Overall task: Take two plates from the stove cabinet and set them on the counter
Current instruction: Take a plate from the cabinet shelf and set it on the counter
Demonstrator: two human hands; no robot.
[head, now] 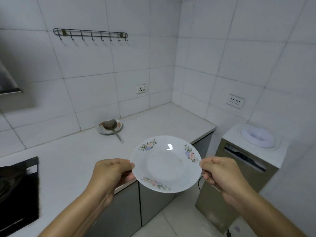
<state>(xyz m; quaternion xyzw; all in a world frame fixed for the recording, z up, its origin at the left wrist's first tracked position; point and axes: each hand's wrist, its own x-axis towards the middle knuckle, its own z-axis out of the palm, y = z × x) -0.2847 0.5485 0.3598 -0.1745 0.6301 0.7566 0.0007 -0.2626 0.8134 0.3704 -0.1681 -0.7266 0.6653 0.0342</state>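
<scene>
A white plate point(165, 164) with flower prints on its rim is held in the air over the front edge of the white counter point(71, 151). My left hand point(111, 173) grips its left rim and my right hand point(217, 171) grips its right rim. The plate tilts slightly toward me. Whether a second plate lies under it cannot be told. The grey cabinet doors point(126, 207) below the counter look closed.
A small dish point(102, 130) holding a ladle sits near the back wall. A black stove point(18, 189) lies at the left, under a range hood point(8, 82). A water dispenser point(248, 168) stands at the right. A hook rail point(90, 34) hangs on the tiles.
</scene>
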